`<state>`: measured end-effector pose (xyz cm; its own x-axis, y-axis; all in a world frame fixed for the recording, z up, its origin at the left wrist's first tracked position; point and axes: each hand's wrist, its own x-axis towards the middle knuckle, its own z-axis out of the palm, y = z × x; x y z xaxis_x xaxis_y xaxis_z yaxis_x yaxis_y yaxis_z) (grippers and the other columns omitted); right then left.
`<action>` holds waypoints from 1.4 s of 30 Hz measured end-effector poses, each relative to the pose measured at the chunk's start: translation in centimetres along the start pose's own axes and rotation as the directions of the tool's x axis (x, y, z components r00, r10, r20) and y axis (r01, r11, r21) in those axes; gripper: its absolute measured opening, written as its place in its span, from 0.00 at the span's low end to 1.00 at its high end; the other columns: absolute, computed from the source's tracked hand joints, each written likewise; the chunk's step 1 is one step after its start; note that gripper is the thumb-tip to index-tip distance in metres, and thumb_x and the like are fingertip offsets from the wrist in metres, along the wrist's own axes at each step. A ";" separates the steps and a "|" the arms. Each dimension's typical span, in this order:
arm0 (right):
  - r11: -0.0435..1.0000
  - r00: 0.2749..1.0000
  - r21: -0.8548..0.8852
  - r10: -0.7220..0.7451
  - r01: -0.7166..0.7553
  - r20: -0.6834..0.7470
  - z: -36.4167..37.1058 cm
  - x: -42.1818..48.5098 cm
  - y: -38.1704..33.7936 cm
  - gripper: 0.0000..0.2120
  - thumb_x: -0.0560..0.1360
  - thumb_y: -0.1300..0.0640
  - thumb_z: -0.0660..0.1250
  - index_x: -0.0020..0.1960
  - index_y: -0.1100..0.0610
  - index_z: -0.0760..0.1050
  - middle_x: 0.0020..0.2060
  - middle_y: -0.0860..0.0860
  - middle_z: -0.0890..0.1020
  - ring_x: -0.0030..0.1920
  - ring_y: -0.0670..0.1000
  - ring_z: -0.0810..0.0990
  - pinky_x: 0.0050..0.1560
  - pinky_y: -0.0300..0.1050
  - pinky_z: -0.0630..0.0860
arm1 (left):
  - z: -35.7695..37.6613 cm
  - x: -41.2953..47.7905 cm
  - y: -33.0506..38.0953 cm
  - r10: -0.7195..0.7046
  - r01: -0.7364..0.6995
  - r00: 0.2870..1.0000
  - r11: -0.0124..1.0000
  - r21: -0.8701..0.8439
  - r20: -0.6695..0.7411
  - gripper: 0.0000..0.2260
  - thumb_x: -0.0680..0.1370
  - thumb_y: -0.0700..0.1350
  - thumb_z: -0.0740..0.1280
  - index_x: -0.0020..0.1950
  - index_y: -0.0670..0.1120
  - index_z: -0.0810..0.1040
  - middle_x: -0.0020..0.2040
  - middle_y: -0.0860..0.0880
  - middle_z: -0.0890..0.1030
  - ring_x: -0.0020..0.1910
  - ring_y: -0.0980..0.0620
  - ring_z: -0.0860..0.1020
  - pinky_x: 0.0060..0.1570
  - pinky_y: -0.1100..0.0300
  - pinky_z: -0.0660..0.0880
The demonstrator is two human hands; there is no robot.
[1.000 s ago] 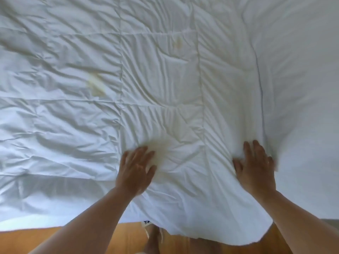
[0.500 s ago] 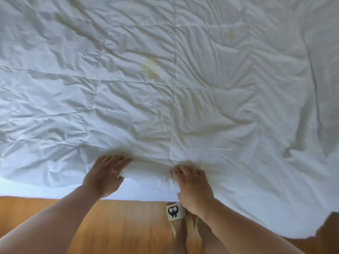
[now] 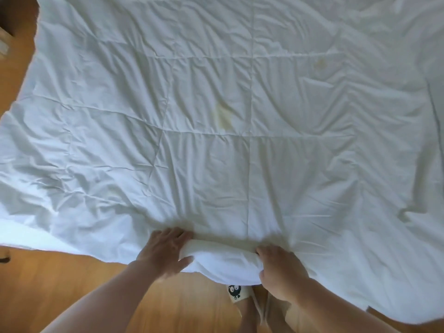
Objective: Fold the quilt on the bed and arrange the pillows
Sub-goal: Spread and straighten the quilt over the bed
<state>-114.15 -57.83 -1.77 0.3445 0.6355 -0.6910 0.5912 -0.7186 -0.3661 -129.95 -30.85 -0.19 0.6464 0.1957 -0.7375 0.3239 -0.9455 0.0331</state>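
The left hand (image 3: 165, 251) and right hand (image 3: 281, 270) grip the white quilt (image 3: 216, 164) edge close together, so its unheld corners may drag crooked.

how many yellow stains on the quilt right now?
2. Larger stain near the middle of the quilt; fainter stain toward the upper right. Others may hide in creases.

White quilt (image 3: 216, 145), spread flat, wrinkled, stained
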 end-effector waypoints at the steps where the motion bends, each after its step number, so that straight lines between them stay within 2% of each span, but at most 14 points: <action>1: 0.998 1.000 -0.066 0.004 -0.002 0.020 -0.1 -0.2 -0.2 0.20 0.75 0.55 0.59 0.66 0.50 0.68 0.62 0.49 0.75 0.62 0.54 0.74 0.59 0.49 0.72 | -0.1 -0.7 -1.5 -0.049 0.049 0.999 0.999 0.009 -0.002 0.34 0.74 0.70 0.53 0.78 0.59 0.56 0.75 0.56 0.63 0.74 0.51 0.62 0.73 0.52 0.56; 5: 0.996 0.999 -0.077 0.047 -0.048 -0.009 0.6 -0.5 -2.7 0.27 0.72 0.45 0.59 0.70 0.49 0.63 0.64 0.49 0.69 0.66 0.55 0.70 0.61 0.51 0.71 | 0.4 -3.3 -9.5 -0.264 0.255 0.963 0.958 0.133 0.060 0.47 0.72 0.70 0.64 0.81 0.57 0.40 0.82 0.54 0.44 0.81 0.49 0.44 0.76 0.40 0.43; 10: 0.995 0.978 -0.004 -0.102 0.103 -0.183 2.1 4.1 -12.4 0.31 0.63 0.42 0.64 0.65 0.50 0.72 0.62 0.50 0.75 0.57 0.55 0.80 0.46 0.48 0.81 | 0.7 -4.4 -19.1 -0.356 0.353 0.934 0.922 0.158 -0.011 0.47 0.75 0.62 0.67 0.80 0.57 0.35 0.82 0.53 0.41 0.81 0.48 0.42 0.78 0.43 0.47; 13: 0.984 0.961 0.035 -0.165 0.177 -0.222 2.4 8.6 -20.6 0.32 0.65 0.43 0.66 0.68 0.50 0.68 0.67 0.51 0.73 0.63 0.56 0.77 0.53 0.50 0.80 | 0.6 -3.3 -25.2 -0.285 0.284 0.958 0.946 0.157 -0.013 0.47 0.75 0.63 0.67 0.80 0.59 0.36 0.82 0.54 0.40 0.81 0.48 0.41 0.78 0.43 0.47; 17: 0.973 0.964 0.020 -0.226 0.231 -0.137 2.9 14.7 -31.4 0.37 0.71 0.40 0.65 0.77 0.47 0.57 0.76 0.49 0.60 0.74 0.56 0.62 0.71 0.53 0.64 | 0.6 -1.0 -33.4 -0.082 0.075 0.996 0.975 0.211 0.023 0.47 0.74 0.61 0.67 0.80 0.60 0.36 0.82 0.56 0.41 0.81 0.50 0.39 0.77 0.41 0.42; 22: 0.990 0.989 -0.090 -0.114 0.106 -0.094 5.0 20.3 -41.0 0.46 0.63 0.38 0.71 0.76 0.45 0.57 0.74 0.54 0.61 0.71 0.64 0.61 0.70 0.68 0.59 | 0.8 0.7 -42.5 0.195 -0.201 0.979 0.945 0.258 0.049 0.52 0.67 0.61 0.71 0.79 0.63 0.37 0.80 0.60 0.37 0.79 0.53 0.35 0.77 0.44 0.37; 24: 0.992 0.994 -0.126 -0.021 0.008 -0.107 6.0 20.9 -42.3 0.47 0.59 0.43 0.76 0.74 0.46 0.63 0.71 0.56 0.66 0.68 0.64 0.64 0.66 0.70 0.63 | 0.5 1.1 -45.8 0.229 -0.227 0.973 0.928 0.294 0.026 0.48 0.69 0.61 0.68 0.80 0.63 0.40 0.81 0.59 0.42 0.80 0.52 0.41 0.76 0.44 0.40; 26: 0.990 0.986 -0.137 0.014 -0.037 -0.164 6.7 21.1 -42.4 0.43 0.57 0.49 0.77 0.71 0.47 0.68 0.68 0.56 0.70 0.65 0.63 0.66 0.64 0.70 0.66 | 0.1 1.4 -48.2 0.264 -0.220 0.960 0.914 0.341 -0.088 0.43 0.67 0.59 0.66 0.80 0.62 0.52 0.79 0.55 0.56 0.78 0.49 0.55 0.75 0.41 0.49; 28: 0.990 0.975 -0.135 0.002 -0.033 -0.222 7.1 21.3 -42.2 0.36 0.62 0.55 0.74 0.69 0.47 0.70 0.66 0.54 0.72 0.62 0.62 0.70 0.62 0.66 0.69 | 0.1 2.0 -49.7 0.266 -0.198 0.943 0.931 0.306 -0.201 0.39 0.61 0.53 0.71 0.74 0.56 0.70 0.68 0.50 0.72 0.68 0.44 0.71 0.68 0.41 0.64; 30: 0.992 0.963 -0.118 0.003 -0.036 -0.269 6.8 21.6 -42.1 0.33 0.63 0.57 0.74 0.66 0.45 0.71 0.63 0.51 0.73 0.60 0.60 0.74 0.59 0.61 0.72 | 0.9 2.9 -50.2 0.265 -0.188 0.919 0.946 0.265 -0.292 0.30 0.61 0.48 0.72 0.64 0.51 0.77 0.57 0.49 0.78 0.56 0.42 0.78 0.57 0.45 0.71; 34: 0.994 0.933 -0.044 0.081 -0.103 -0.350 5.5 22.4 -42.5 0.23 0.64 0.55 0.73 0.58 0.43 0.79 0.54 0.46 0.80 0.53 0.56 0.80 0.51 0.54 0.78 | 0.7 4.2 -49.1 0.203 -0.119 0.901 0.966 0.232 -0.383 0.15 0.64 0.42 0.75 0.50 0.48 0.80 0.44 0.46 0.82 0.42 0.41 0.81 0.43 0.50 0.76; 37: 0.993 0.924 0.090 0.101 -0.073 -0.368 4.4 22.3 -43.0 0.18 0.72 0.55 0.68 0.61 0.43 0.80 0.53 0.46 0.82 0.55 0.56 0.81 0.52 0.49 0.78 | -0.3 3.8 -48.4 0.103 -0.055 0.930 0.988 0.146 -0.351 0.11 0.72 0.48 0.72 0.53 0.50 0.83 0.46 0.46 0.85 0.44 0.40 0.83 0.43 0.52 0.78; 39: 0.985 0.949 0.155 0.124 -0.081 -0.290 4.6 21.6 -43.2 0.19 0.77 0.53 0.62 0.66 0.43 0.76 0.58 0.47 0.82 0.59 0.55 0.80 0.56 0.48 0.76 | -0.1 2.6 -48.3 0.074 -0.033 0.950 0.990 0.136 -0.304 0.14 0.76 0.54 0.61 0.57 0.54 0.81 0.50 0.48 0.85 0.48 0.42 0.83 0.45 0.55 0.76; 42: 0.976 0.968 0.205 0.121 -0.076 -0.219 6.8 19.3 -43.7 0.19 0.78 0.52 0.59 0.66 0.44 0.76 0.59 0.48 0.82 0.60 0.55 0.80 0.58 0.47 0.75 | 1.3 -0.3 -48.7 0.088 -0.057 0.975 0.987 0.152 -0.202 0.25 0.71 0.58 0.48 0.54 0.54 0.80 0.49 0.49 0.85 0.49 0.44 0.83 0.44 0.57 0.75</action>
<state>-138.28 -16.02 -3.32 0.5649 0.5898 -0.5771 0.4016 -0.8074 -0.4322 -146.85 14.77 -2.46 0.7986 0.1603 -0.5801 0.1774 -0.9837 -0.0276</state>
